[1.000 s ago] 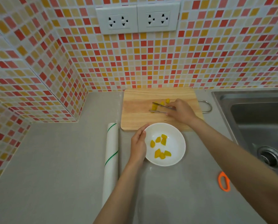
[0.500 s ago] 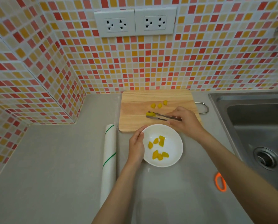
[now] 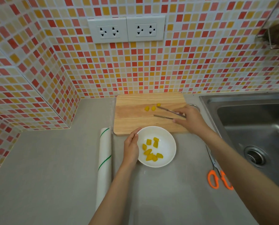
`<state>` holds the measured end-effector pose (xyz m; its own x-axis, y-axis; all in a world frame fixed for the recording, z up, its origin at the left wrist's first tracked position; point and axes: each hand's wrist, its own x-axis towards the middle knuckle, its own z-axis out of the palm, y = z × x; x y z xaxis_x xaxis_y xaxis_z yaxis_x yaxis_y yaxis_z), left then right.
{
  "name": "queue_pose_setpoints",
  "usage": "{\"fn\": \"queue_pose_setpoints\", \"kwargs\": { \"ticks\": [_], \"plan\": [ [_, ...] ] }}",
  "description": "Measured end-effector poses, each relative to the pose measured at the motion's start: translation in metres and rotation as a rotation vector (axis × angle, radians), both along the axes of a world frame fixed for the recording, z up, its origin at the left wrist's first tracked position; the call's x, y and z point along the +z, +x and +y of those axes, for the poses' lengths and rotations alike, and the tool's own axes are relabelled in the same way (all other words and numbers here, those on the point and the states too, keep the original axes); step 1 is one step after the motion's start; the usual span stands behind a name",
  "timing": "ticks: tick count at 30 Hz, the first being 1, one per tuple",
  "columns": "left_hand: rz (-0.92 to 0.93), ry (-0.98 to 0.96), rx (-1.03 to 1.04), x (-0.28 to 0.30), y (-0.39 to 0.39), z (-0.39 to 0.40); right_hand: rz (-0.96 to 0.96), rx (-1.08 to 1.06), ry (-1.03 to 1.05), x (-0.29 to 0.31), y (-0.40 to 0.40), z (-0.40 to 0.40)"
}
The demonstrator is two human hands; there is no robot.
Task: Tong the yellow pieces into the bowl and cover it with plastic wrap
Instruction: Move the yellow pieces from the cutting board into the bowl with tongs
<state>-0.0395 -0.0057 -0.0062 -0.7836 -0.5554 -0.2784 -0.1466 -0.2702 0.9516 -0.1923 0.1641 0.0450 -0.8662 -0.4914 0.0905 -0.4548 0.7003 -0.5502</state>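
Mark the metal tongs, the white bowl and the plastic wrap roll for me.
Thin metal tongs (image 3: 163, 117): head view, on the lower arm.
Round white bowl (image 3: 168, 143): head view, bare inner wall, right side.
White plastic wrap roll with green stripes (image 3: 103, 166): head view, mid-length.

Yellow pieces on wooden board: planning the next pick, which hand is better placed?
Right. The right hand grips the metal tongs, tips open beside the yellow pieces; the left hand holds the round white bowl.

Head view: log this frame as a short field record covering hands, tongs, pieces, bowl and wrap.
left hand: holds bowl at its left rim
right hand: holds tongs, open, empty, tips by board pieces
board pieces: three, on cutting board
bowl pieces: several
plastic wrap roll: lying left of bowl
cover: none yet
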Motion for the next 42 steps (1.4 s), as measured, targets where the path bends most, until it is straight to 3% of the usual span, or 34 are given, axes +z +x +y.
{"fn": "queue_pose_setpoints", "kwargs": {
  "ticks": [5, 10, 16, 27, 33, 42],
  "plan": [
    [0.02, -0.03, -0.016, 0.0, 0.0, -0.001, -0.039, -0.084, 0.093, -0.024, -0.037, -0.038],
    [0.021, -0.023, -0.021, 0.0, 0.0, -0.003, -0.124, 0.024, 0.101, -0.041, -0.05, -0.059],
    [0.025, -0.018, -0.035, 0.0, 0.0, -0.003, -0.05, -0.01, 0.015, -0.049, -0.047, -0.068],
    [0.033, -0.032, -0.03, -0.001, -0.002, -0.003, -0.024, 0.062, -0.208, -0.013, 0.025, -0.012],
    [0.033, -0.026, -0.048, -0.002, -0.003, -0.002, -0.047, 0.144, -0.1, 0.006, 0.067, 0.031],
    [0.019, -0.049, -0.035, -0.003, -0.003, -0.001, 0.022, -0.062, -0.136, 0.008, 0.019, 0.027]
  ]
}}
